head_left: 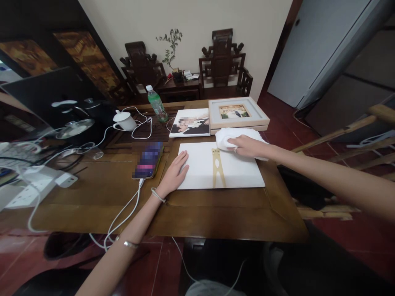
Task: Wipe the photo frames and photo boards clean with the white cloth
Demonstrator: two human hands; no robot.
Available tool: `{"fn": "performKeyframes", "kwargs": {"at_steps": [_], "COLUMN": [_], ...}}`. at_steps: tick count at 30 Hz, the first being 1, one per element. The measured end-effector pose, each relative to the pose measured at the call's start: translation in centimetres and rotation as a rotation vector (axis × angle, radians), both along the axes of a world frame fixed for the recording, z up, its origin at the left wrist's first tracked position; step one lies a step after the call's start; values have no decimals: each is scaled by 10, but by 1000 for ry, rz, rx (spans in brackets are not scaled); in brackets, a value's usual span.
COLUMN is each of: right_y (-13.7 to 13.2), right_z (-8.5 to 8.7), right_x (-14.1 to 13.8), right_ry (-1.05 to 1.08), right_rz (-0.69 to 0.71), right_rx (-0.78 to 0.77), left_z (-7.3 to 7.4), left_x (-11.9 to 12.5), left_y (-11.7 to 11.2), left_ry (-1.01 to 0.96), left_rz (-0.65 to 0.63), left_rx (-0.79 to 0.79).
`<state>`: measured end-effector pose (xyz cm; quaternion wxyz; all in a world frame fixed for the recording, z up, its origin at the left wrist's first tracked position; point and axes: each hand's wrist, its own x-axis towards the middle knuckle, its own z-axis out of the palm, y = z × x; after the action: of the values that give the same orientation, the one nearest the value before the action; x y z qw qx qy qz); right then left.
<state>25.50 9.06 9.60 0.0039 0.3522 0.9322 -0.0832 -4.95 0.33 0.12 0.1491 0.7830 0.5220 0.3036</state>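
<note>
A white flat panel [240, 172] with a gold stand shape on it lies on the wooden table [197, 213]. My left hand [175, 172] lies flat on the panel's left edge, fingers stretched out. My right hand [247, 146] presses a white cloth [230, 135] onto the panel's far right corner, fingers curled over it. Behind the panel stand a framed photo [237, 113] and an unframed photo print [191, 123].
A phone [148, 160] on a white cable lies left of the panel. A green bottle [156, 104], a white cup [124, 120], a power strip [37, 185] and tangled cables fill the left side. Two dark wooden chairs [222, 65] stand by the far wall.
</note>
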Motion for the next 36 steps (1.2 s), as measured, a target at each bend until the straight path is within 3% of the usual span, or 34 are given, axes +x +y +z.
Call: {"fn": "performKeyframes", "kwargs": {"at_steps": [4,10,13,16,19,25,28,31,36], "right_y": [-26,-121,-148,-144,-117,-45,-30,-42,-112], "right_z": [-2,7,21,32,31,4,-8,-13,-12], "right_x": [2,17,22,23,21,5,-11,-27,-41], "right_ry": [-44,-60,-57,-76,-49,-11,-29,-35,-87], "right_rz": [-38,-92,-92,-80,-52,-72,-68,-32,15], "right_rx": [5,-151,-278,-347,-329,-178,-186,-186,-168], "left_z": [0,3,4,4,3,1,1,1,0], "left_x": [0,1,2,2,2,2,1,1,1], "left_y": [0,-1,-1,-1,-1,-1,-1,-1,-1], "left_ry": [-7,3,7,8,3,-11,-15,-11,-2], "left_rz": [-4,0,5,5,3,6,-2,2,2], "left_rx": [-3,-14,-16,-17,-13,-1,-2,-6,-5]}}
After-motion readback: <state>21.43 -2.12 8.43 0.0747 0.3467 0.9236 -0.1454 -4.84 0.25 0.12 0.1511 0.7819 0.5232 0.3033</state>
